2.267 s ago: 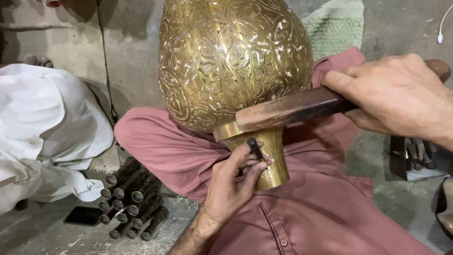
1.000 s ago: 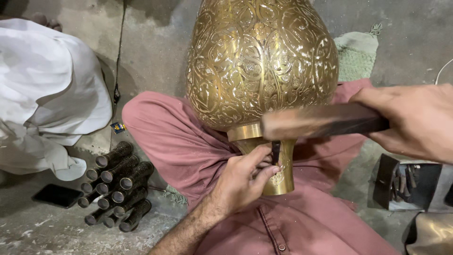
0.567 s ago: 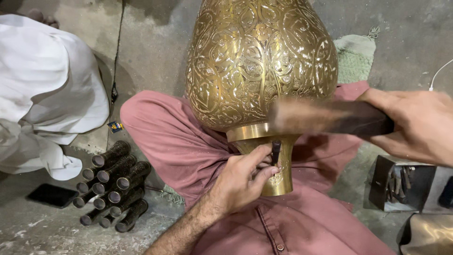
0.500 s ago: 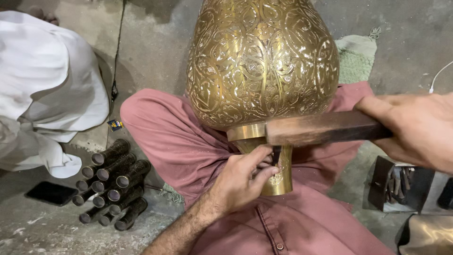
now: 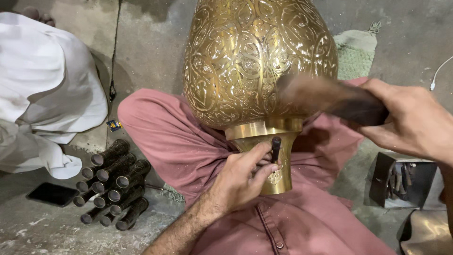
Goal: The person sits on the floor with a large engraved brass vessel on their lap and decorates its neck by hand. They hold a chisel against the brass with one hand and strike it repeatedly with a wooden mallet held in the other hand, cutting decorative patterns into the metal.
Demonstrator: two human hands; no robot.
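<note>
A large engraved brass vase (image 5: pixel 258 61) lies across my lap, its plain neck (image 5: pixel 269 141) pointing toward me. My left hand (image 5: pixel 240 182) grips a short dark metal punch (image 5: pixel 275 147) and holds its tip against the neck. My right hand (image 5: pixel 413 120) is shut on a dark wooden mallet (image 5: pixel 330 97), which is motion-blurred and raised above the punch, in front of the vase body. My rose-pink clothing (image 5: pixel 174 141) shows under the vase.
A bundle of several dark engraved metal tubes (image 5: pixel 113 182) lies on the concrete floor at left, beside a black phone (image 5: pixel 52 193). A person in white clothing (image 5: pixel 42 94) sits at far left. A dark metal box with tools (image 5: pixel 401 182) stands at right. A green mat (image 5: pixel 356 52) lies behind.
The mallet has lifted from just above the punch head to higher up in front of the vase body. My left hand and the punch stay on the neck.
</note>
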